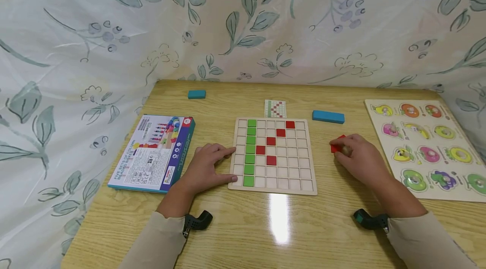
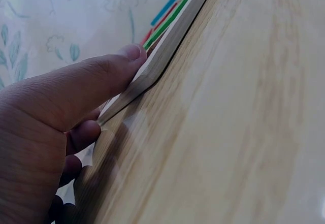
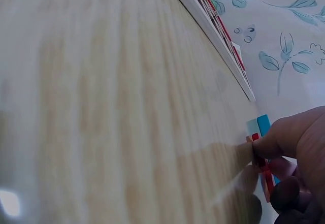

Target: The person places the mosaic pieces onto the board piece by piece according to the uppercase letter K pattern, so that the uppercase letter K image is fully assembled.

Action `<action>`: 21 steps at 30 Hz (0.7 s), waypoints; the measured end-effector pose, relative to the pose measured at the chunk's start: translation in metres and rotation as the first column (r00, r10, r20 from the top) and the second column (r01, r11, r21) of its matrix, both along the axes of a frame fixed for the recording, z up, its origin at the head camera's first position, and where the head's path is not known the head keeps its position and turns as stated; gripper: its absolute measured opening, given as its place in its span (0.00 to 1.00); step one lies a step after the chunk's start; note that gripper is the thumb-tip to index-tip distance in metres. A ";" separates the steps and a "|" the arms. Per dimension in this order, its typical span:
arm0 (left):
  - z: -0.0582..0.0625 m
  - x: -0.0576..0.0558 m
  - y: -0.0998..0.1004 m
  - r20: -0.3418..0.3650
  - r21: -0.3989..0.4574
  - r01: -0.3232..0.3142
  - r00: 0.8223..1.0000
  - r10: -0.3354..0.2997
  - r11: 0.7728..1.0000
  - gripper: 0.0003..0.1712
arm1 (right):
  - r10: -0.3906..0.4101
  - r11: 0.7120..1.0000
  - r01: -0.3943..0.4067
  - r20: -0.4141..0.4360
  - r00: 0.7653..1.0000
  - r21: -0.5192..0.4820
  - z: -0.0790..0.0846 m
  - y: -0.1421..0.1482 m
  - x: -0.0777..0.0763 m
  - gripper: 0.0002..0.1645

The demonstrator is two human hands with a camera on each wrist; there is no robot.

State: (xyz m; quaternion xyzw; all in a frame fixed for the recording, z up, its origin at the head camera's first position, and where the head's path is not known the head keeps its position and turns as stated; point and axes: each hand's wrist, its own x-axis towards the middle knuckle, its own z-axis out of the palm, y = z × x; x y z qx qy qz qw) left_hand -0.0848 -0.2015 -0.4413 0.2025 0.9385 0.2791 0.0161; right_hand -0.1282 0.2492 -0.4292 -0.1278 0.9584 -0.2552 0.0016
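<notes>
On the table lies a wooden grid board. A column of green tiles runs down its second column, and several red tiles sit diagonally to the right. My left hand touches the board's left side, thumb at the near corner and index finger farther up, the two spread apart. Right of the board, my right hand pinches a red piece at the tabletop. The right wrist view shows red pieces at the fingertips, partly hidden by them. Behind the board is a small pattern card.
A blue block lies beyond the right hand, and a smaller blue block at the back left. The beaded-column box is left of my left hand. A fruit puzzle board lies at the right. Patterned cloth hangs behind the table.
</notes>
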 end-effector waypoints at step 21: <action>-0.003 -0.002 -0.002 0.010 -0.008 0.003 1.000 -0.003 1.000 0.48 | 0.106 0.991 -0.109 -0.052 0.993 -0.079 -0.005 -0.014 0.009 0.16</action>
